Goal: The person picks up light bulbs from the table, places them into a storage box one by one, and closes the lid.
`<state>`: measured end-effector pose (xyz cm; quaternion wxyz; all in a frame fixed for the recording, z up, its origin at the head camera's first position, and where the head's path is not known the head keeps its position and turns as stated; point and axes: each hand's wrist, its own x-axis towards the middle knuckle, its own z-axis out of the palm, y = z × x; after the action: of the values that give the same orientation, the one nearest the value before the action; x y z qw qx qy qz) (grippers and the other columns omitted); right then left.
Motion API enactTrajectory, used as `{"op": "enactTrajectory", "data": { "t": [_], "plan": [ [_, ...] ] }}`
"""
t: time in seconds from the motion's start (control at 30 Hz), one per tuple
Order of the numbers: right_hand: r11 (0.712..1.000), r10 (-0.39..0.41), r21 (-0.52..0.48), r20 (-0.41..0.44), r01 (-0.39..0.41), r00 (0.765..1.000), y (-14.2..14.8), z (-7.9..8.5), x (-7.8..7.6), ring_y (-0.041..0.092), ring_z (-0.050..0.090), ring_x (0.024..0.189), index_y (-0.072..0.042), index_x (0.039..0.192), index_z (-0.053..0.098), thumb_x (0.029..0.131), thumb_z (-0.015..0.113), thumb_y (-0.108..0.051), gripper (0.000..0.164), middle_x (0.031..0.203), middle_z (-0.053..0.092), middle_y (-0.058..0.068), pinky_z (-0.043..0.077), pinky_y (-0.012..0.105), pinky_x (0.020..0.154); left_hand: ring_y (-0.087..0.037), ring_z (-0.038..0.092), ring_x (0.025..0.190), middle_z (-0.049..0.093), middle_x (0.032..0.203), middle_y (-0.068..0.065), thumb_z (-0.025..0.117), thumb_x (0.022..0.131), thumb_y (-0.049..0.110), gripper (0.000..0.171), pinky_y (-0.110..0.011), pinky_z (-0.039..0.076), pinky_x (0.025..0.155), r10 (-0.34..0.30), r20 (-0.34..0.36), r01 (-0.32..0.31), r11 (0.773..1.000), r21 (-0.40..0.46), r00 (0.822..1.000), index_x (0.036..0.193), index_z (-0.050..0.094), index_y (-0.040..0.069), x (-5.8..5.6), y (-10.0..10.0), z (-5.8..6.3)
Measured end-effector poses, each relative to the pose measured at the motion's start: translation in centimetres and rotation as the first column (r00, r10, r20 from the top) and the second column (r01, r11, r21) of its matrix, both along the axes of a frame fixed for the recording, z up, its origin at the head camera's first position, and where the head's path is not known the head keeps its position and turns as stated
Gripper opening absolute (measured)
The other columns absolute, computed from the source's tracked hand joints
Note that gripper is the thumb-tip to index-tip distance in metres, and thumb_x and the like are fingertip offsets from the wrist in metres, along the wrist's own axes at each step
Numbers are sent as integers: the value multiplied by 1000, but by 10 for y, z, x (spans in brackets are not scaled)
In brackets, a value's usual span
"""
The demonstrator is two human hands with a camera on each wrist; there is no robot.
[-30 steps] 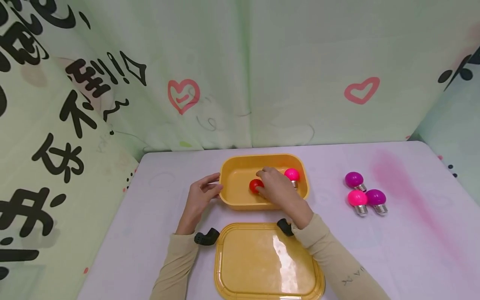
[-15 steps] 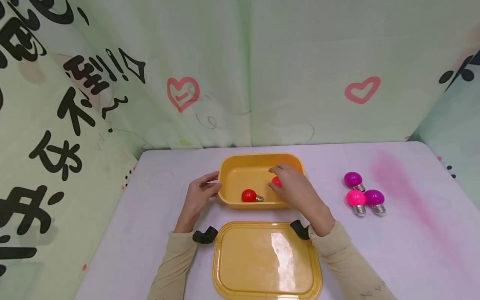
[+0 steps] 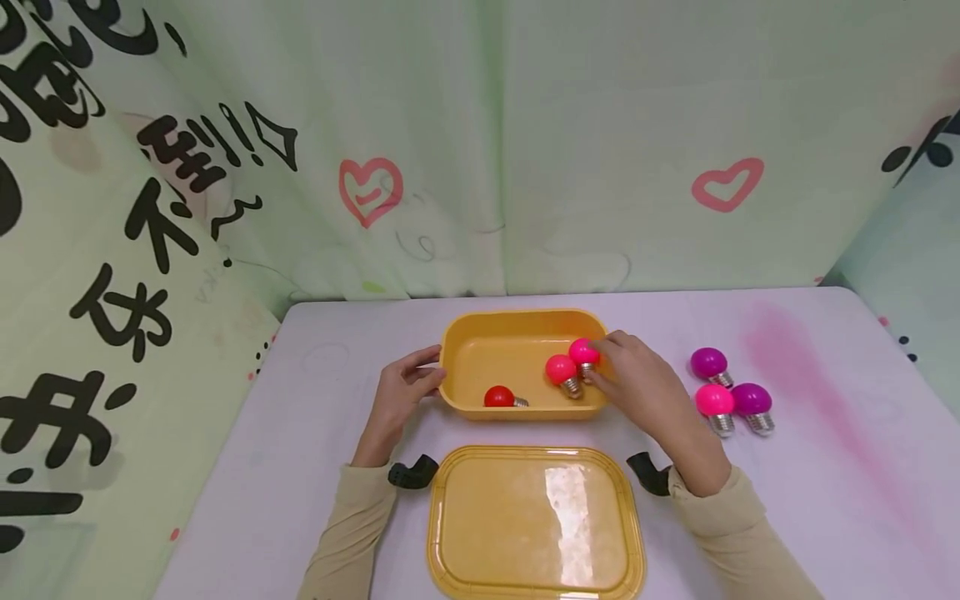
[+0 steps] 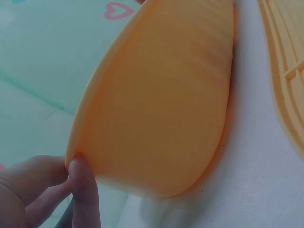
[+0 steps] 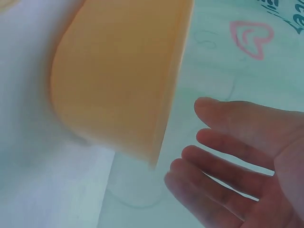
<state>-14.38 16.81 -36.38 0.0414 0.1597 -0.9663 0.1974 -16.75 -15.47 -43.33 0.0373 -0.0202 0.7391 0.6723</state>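
My left hand (image 3: 405,392) pinches the left rim of a yellow plastic box (image 3: 487,333); in the left wrist view, thumb and fingers (image 4: 84,190) meet at that rim. Three light bulbs lie in the box: a red bulb (image 3: 498,397) at the front left, and a pinkish-red bulb (image 3: 561,368) beside a bright pink bulb (image 3: 582,350) at the right. My right hand (image 3: 645,383) is over the box's right end, fingertips close to the pink bulb. The right wrist view shows its fingers (image 5: 223,142) relaxed and spread, holding nothing.
Right of the box, a purple bulb (image 3: 708,362), a pink bulb (image 3: 714,398) and another purple bulb (image 3: 752,398) lie grouped on the white table (image 3: 825,500). A yellow lid (image 3: 510,517) lies flat in front of the box. A printed curtain (image 3: 585,125) hangs behind.
My right hand has moved right across the box and let go of the pinkish-red bulb, which now lies beside the bright pink one. The left hand stays at the rim.
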Motion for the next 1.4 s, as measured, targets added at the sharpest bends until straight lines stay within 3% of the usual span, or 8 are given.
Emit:
{"op": "enactTrajectory", "data": {
  "t": [0.27,0.63,0.9,1.07,1.4],
  "plan": [
    [998,-45,45,8,44,999,26,-1,11,43,57,114,5,124,63,85,78,-13,46,121,61,26,52,57,94,-20,65,98,59,133,-19,68,93,4,42,-21,59,72,10,10,-10,1000,-25,1000,134,61,3,-1,1,-1],
    [994,-70,80,-46,73,997,58,-9,16,46,56,109,7,119,64,84,78,-10,42,115,62,27,54,61,83,-20,65,99,60,132,-18,69,93,6,41,-22,59,72,10,13,-10,1000,-26,1000,134,61,4,-2,0,-2],
    [994,-66,79,-59,71,996,77,-17,19,46,55,110,9,116,64,81,78,-7,41,112,62,27,52,59,88,-22,65,98,60,131,-19,69,92,4,41,-25,60,73,9,12,-9,1000,-9,1000,133,62,3,-1,-1,-2],
    [993,-81,80,-87,88,993,87,-22,20,46,55,106,9,112,66,78,80,-4,40,109,62,28,54,60,79,-22,65,97,60,131,-20,68,92,3,42,-24,59,72,7,5,-7,1000,-1,1000,134,61,2,-1,-1,-2],
    [985,-132,115,-4,132,991,103,-31,26,48,52,101,13,116,63,78,80,-5,46,114,60,34,55,57,78,-15,65,93,59,131,-21,68,92,2,43,-22,59,69,-8,-3,8,1000,26,1000,134,60,0,-1,-2,-3]
  ]
}}
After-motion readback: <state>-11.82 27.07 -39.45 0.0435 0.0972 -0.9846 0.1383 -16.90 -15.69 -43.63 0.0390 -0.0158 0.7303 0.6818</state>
